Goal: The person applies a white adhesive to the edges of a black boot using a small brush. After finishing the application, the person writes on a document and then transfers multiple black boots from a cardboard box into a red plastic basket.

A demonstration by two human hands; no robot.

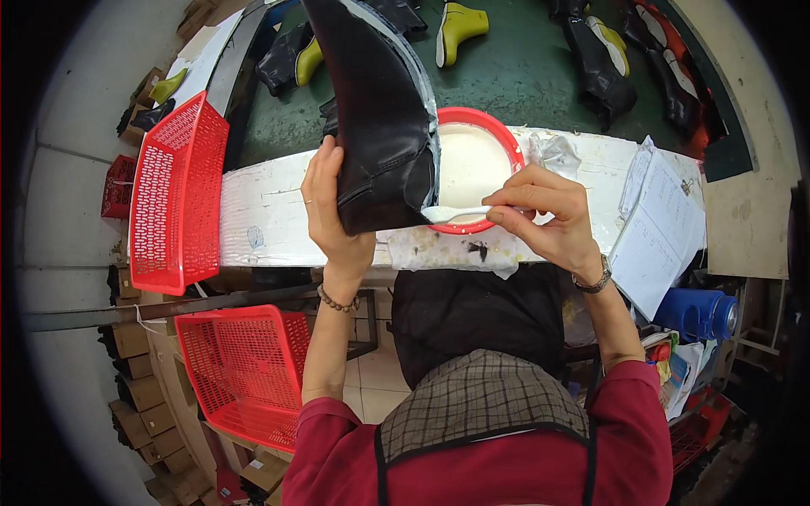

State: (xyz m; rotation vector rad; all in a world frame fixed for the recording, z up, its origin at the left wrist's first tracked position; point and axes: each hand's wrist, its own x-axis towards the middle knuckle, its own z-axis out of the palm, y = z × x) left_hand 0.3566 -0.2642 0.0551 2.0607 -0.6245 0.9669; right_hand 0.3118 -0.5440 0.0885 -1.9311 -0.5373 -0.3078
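Left hand [329,211] grips black boot [384,143]; right hand [553,215] pinches slim white tool [460,212], end at boot's edge, above red bowl [509,145].

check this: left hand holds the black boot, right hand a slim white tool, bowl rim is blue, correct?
No, the head view shows a red bowl rim, not blue; the left hand holds the black boot, the right hand a slim white tool.

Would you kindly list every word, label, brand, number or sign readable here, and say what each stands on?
There is no text I can read.
Paper sheets at the white bench's right end: faint writing, too small to read.
Black boot in the left hand: no lettering visible.
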